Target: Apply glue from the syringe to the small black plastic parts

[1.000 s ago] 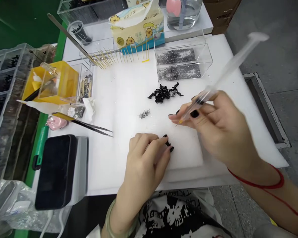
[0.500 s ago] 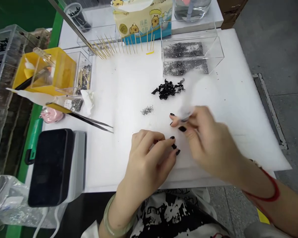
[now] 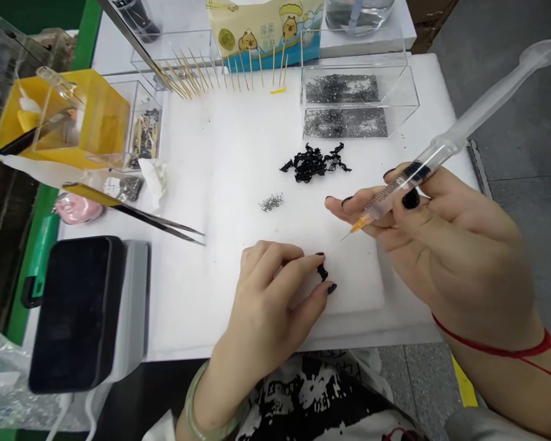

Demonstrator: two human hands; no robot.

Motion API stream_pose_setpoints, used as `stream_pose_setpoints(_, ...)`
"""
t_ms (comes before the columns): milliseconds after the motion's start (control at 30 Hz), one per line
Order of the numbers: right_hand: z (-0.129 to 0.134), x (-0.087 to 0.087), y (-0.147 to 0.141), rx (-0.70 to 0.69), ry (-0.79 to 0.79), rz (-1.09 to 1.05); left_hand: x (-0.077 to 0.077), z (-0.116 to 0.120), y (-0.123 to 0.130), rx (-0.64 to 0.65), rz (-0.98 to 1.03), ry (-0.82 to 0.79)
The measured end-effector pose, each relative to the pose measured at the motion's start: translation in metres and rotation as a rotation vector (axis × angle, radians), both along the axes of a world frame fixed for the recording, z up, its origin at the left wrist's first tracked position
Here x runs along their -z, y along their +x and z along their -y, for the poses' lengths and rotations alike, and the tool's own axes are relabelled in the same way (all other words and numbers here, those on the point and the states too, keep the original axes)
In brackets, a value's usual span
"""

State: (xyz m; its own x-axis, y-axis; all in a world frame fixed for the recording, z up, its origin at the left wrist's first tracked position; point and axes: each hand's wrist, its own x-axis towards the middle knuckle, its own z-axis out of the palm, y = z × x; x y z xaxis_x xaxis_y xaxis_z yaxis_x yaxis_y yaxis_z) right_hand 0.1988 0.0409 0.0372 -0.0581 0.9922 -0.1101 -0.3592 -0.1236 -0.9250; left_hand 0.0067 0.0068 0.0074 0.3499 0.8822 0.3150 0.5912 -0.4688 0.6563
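Observation:
My right hand (image 3: 454, 239) is closed around a clear syringe (image 3: 434, 150), its orange needle tip pointing down and left above the white foam mat (image 3: 239, 147). Dark material shows inside the barrel. Between thumb and finger, my left hand (image 3: 275, 294) pinches a small black curled piece (image 3: 322, 272) near the mat's front edge. Beyond the hands lies a heap of similar black pieces (image 3: 312, 163). A little pile of tiny silvery bits (image 3: 271, 202) rests in front of that heap.
Tweezers (image 3: 165, 225) with yellow handles point in from the left. A phone-like black screen (image 3: 76, 312) lies at the left front. Wooden sticks (image 3: 239, 70) stand along the back, beside a clear acrylic box (image 3: 406, 92) and a tissue pack (image 3: 266, 40).
My right hand has moved right and nearer the camera, and the syringe, blurred before, now shows clearly. My left hand stays almost where it was, still pinching the black piece.

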Motion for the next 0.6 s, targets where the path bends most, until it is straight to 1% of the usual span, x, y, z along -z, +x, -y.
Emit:
stream_pose_setpoints(167,0.004,0.003,0.001,-0.093,-0.015,0.017,-0.003,0.001,-0.003,0.002,0.097,-0.036)
stream_pose_setpoints(267,0.008,0.003,0.001,-0.152,-0.022,0.079,-0.004,0.002,-0.003,-0.025,0.207,-0.065)
stream_pose_setpoints(400,0.011,0.002,-0.004,-0.266,0.017,0.161,-0.006,0.003,-0.002,-0.029,0.358,-0.132)
stream_pose_setpoints(500,0.010,0.001,-0.007,-0.327,0.042,0.146,-0.007,0.004,-0.003,-0.040,0.410,-0.150)
stream_pose_setpoints(600,0.010,0.002,-0.006,-0.345,0.054,0.195,-0.007,0.006,-0.004,-0.052,0.441,-0.182)
